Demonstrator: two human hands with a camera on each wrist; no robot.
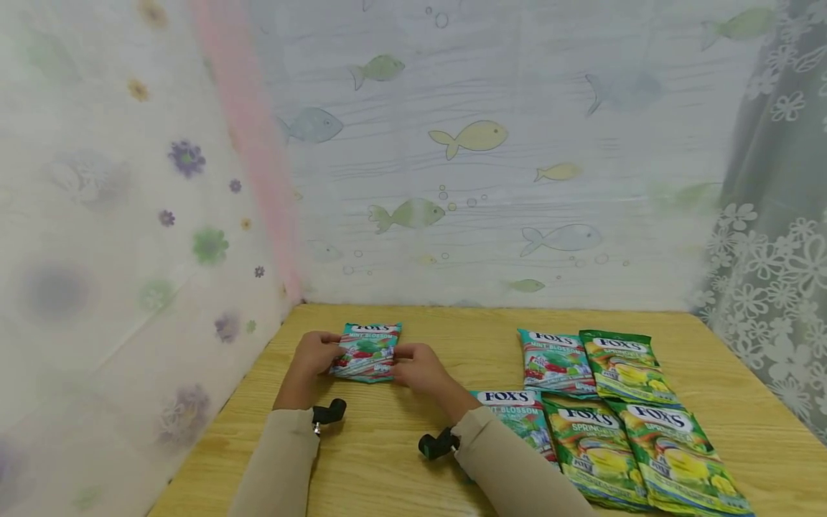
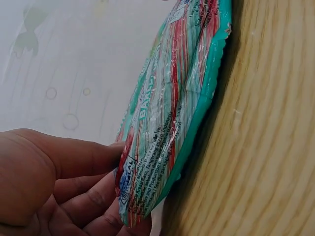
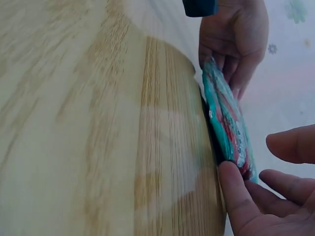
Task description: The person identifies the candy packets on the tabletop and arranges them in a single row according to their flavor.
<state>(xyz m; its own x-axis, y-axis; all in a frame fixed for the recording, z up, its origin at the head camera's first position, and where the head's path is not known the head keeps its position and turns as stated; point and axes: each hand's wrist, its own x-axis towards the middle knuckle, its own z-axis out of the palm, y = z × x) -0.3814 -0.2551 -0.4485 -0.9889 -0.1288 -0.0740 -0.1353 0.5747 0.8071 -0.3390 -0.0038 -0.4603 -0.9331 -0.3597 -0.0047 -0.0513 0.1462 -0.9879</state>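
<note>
A teal and red bag of Fox's Mint Blossom candy (image 1: 367, 353) lies on the table toward the back left, its printed face up. At its left edge my left hand (image 1: 319, 353) pinches it; the left wrist view has the thumb (image 2: 88, 156) on top and the other fingers partly hidden beneath. On the opposite edge my right hand (image 1: 421, 370) touches the bag with its fingertips. There, the right wrist view shows the right thumb (image 3: 293, 144) held apart from the wrapper.
On the right, more bags lie in two rows: Mint Blossom bags (image 1: 558, 365) beside green and yellow Springtea bags (image 1: 627, 365). My right forearm partly covers the front Mint Blossom bag (image 1: 517, 416). Fish-patterned sheeting (image 1: 478, 273) stands behind the wooden table (image 1: 446, 327).
</note>
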